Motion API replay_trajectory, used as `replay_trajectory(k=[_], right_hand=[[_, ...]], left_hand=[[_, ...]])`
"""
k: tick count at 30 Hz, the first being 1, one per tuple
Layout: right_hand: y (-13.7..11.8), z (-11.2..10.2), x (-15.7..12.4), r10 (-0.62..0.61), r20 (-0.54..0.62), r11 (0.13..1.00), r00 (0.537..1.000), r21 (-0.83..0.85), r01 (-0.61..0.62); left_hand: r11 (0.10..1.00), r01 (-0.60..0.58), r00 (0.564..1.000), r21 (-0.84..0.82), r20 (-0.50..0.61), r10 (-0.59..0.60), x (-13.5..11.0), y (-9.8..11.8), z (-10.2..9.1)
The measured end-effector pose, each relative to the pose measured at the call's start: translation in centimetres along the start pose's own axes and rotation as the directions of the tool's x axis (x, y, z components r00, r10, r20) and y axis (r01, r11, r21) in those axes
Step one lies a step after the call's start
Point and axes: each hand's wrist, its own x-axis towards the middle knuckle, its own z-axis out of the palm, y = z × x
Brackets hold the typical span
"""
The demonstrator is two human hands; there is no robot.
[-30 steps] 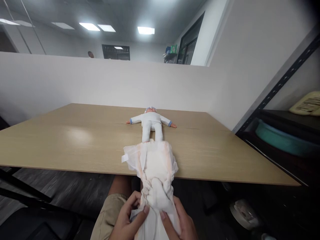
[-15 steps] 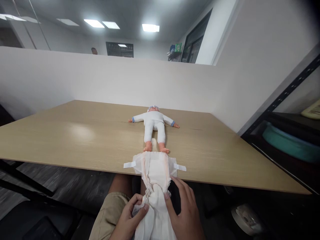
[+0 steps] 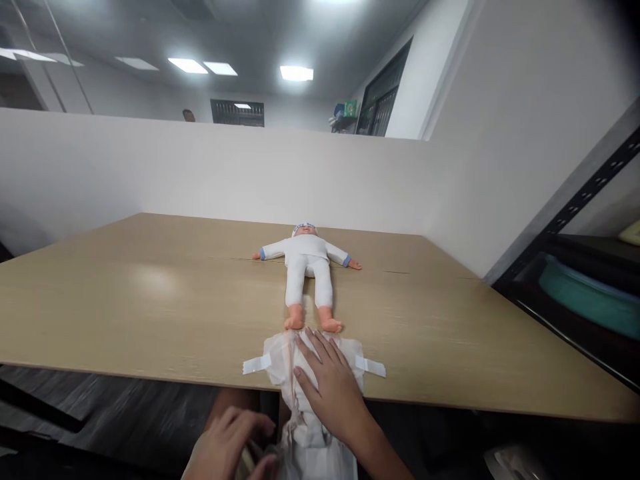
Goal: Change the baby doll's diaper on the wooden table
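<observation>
An unfolded white diaper [image 3: 306, 400] lies with its far end on the table edge, its two side tabs spread outward. The rest hangs toward my lap. My right hand [image 3: 331, 383] rests flat on the diaper's far part, fingers stretched toward the doll's feet. My left hand [image 3: 231, 437] is beside the near part of the diaper at lower left, somewhat blurred, fingers bent with a gap to the thumb and nothing seen between them. A baby doll [image 3: 307, 263] in white clothes with blue cuffs lies on its back just beyond the diaper, arms out, feet bare and toward me.
The wooden table [image 3: 165, 320] reaches to a low white wall [image 3: 225, 173]. At right stands a dark metal shelf [image 3: 565, 220] holding a teal container [image 3: 590, 293]. Past the wall, part of a person's head [image 3: 189, 115] shows in the background.
My right hand has moved forward from the diaper's side to lie flat on its far part. My left hand has let go of the diaper's edge and shifted left. The view has tilted up slightly.
</observation>
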Motion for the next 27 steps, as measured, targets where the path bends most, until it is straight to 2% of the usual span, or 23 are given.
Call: replay_trajectory(k=[2,3,6,9,11,14,17,20,27], right_hand=[[0.0,-0.1,-0.1,-0.007,0.007,1.000,1.000,-0.006,0.007],[0.0,-0.1,-0.1,-0.008,0.010,1.000,1.000,-0.008,0.008],[0.1,0.0,0.0,-0.015,-0.004,1.000,1.000,-0.006,0.015],[0.1,0.2,0.0,-0.025,-0.024,1.000,0.999,0.003,0.025],[0.1,0.3,0.0,-0.027,-0.030,1.000,0.999,0.005,0.027],[0.3,0.5,0.0,-0.026,-0.050,1.000,0.998,0.003,0.026],[0.7,0.8,0.0,-0.055,-0.088,0.998,0.995,0.000,0.055],[1.6,1.4,0.0,-0.110,-0.115,0.994,0.987,-0.009,0.109],[4.7,4.0,0.4,-0.165,-0.064,0.985,0.984,-0.055,0.162]], left_hand=[[0.986,-0.141,0.990,0.092,0.021,0.140,3.4,-0.4,-2.9],[0.970,-0.199,0.979,0.142,-0.005,0.202,5.5,-0.5,-4.1],[0.906,-0.288,0.955,0.310,0.016,0.298,12.4,-1.1,-6.0],[0.793,-0.381,0.923,0.476,0.144,0.357,19.0,-1.7,-5.7],[0.689,-0.512,0.859,0.513,0.290,0.422,22.6,-1.9,-4.7],[0.559,-0.676,0.736,0.480,0.473,0.484,26.8,-2.1,-3.1],[0.493,-0.765,0.641,0.414,0.563,0.522,29.5,-1.9,-2.4],[0.467,-0.824,0.557,0.320,0.608,0.566,30.9,-1.3,-2.5],[0.470,-0.872,0.458,0.138,0.569,0.682,32.7,-1.1,-2.6]])
